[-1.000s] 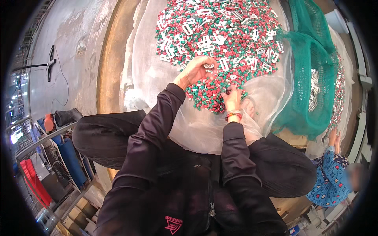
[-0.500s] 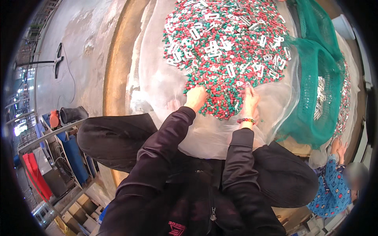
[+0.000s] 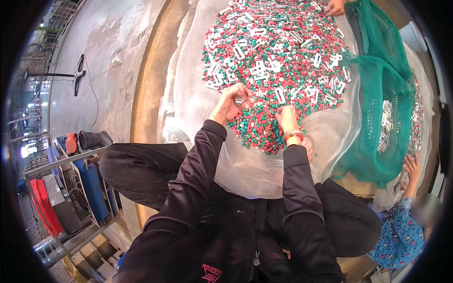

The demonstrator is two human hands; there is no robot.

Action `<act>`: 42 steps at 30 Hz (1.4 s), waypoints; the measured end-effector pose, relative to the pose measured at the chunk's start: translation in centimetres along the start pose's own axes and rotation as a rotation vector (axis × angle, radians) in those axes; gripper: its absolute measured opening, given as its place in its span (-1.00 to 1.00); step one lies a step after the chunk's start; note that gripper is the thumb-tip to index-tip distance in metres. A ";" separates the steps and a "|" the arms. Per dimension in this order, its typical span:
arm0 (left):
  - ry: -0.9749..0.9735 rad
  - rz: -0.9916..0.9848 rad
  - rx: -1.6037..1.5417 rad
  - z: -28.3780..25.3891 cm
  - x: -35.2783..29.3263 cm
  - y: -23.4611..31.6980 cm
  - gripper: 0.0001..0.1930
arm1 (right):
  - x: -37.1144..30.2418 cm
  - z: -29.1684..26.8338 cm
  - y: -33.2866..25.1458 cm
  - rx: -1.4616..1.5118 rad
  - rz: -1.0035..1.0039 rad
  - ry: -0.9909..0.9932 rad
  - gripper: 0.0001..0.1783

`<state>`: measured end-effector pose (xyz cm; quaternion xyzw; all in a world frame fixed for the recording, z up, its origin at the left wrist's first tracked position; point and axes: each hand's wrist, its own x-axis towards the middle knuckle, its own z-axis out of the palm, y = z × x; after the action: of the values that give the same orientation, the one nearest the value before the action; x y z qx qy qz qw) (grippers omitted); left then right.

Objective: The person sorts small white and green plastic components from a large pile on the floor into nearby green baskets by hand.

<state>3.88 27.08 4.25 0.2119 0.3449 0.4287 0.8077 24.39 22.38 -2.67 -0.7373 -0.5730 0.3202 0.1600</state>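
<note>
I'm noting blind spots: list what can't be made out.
Head view: right hand, its fingertips and anything in its grip hidden by the hand itself.
Head view: red and green heap, far end cut off by the top edge.
Head view: another person's hand, arm cut off by the top edge.
Head view: white pieces in the green basket, too small and overlapped to count.

Pink lettering [image 3: 212, 268], angular pink emblem [image 3: 210, 276] (just beside it), on a black jacket [image 3: 231, 245]
</note>
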 end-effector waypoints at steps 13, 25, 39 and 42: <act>0.270 0.098 1.824 -3.0 2.1 -6.9 -0.66 | -1.6 -9.0 0.6 1.607 0.006 0.044 -0.60; -0.129 -0.155 -0.099 3.7 2.2 -0.5 -0.87 | -3.6 -12.0 1.3 1.642 0.188 -0.101 -0.80; -0.167 0.287 2.014 4.9 5.4 -13.1 -0.77 | -4.8 -3.7 4.3 0.167 0.476 0.076 -0.69; -0.176 0.124 1.515 4.6 4.5 -10.6 -0.76 | -4.8 -3.1 4.4 0.073 0.475 0.042 -0.63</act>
<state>14.81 24.86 -1.14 0.7600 0.4667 0.1012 0.4409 29.05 16.94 -1.60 -0.8516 -0.3681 0.3538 0.1188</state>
